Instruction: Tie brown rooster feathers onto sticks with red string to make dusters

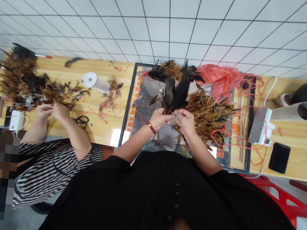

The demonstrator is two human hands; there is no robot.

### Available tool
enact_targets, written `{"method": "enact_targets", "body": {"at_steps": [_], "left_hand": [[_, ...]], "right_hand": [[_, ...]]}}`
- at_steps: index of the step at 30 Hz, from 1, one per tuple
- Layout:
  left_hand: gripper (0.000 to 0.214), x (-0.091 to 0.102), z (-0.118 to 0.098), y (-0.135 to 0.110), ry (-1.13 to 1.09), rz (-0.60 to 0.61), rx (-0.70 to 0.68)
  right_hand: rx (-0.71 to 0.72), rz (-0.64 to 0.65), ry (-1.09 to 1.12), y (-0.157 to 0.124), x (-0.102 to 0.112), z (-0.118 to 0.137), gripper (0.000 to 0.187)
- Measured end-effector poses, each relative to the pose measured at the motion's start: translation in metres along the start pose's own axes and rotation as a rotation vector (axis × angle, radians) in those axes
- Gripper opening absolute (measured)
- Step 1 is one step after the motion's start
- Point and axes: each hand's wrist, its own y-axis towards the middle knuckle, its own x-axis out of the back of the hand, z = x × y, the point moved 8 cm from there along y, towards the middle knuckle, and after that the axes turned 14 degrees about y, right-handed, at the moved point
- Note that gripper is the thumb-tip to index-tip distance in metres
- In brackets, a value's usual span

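Upright in front of me is a bunch of dark, glossy feathers (pixel 176 95), its base pinched by my left hand (pixel 158 120), which wears a red bead bracelet. My right hand (pixel 185 121) is closed in a pinch close beside that base; what its fingertips hold is too small to make out. A large heap of brown feathers (pixel 209 116) lies just right of the bunch, partly behind my right hand. Behind the bunch rests another bundle of brown and black feathers (pixel 168 71).
A co-worker at the left handles a strip of feathers (pixel 61 94). Near them are scissors (pixel 81 121) and a white roll (pixel 90 80). Blue-handled snips (pixel 137 100) lie left of my hands. Rightward are a red plastic bag (pixel 222 78), a power strip (pixel 260 125) and a phone (pixel 279 157).
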Motion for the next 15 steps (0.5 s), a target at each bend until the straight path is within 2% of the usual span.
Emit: {"method": "enact_targets", "body": {"at_steps": [4, 8, 15], "left_hand": [[0.034, 0.001, -0.003, 0.0, -0.016, -0.062, -0.024], [0.031, 0.002, 0.004, 0.002, -0.15, -0.052, 0.073], [0.029, 0.008, 0.026, 0.002, -0.228, -0.049, 0.252]], "right_hand": [[-0.018, 0.049, -0.032, 0.0, -0.002, 0.002, 0.04], [-0.048, 0.153, -0.132, -0.003, 0.0, -0.003, 0.038], [0.157, 0.273, -0.616, -0.009, 0.003, 0.006, 0.026]]}}
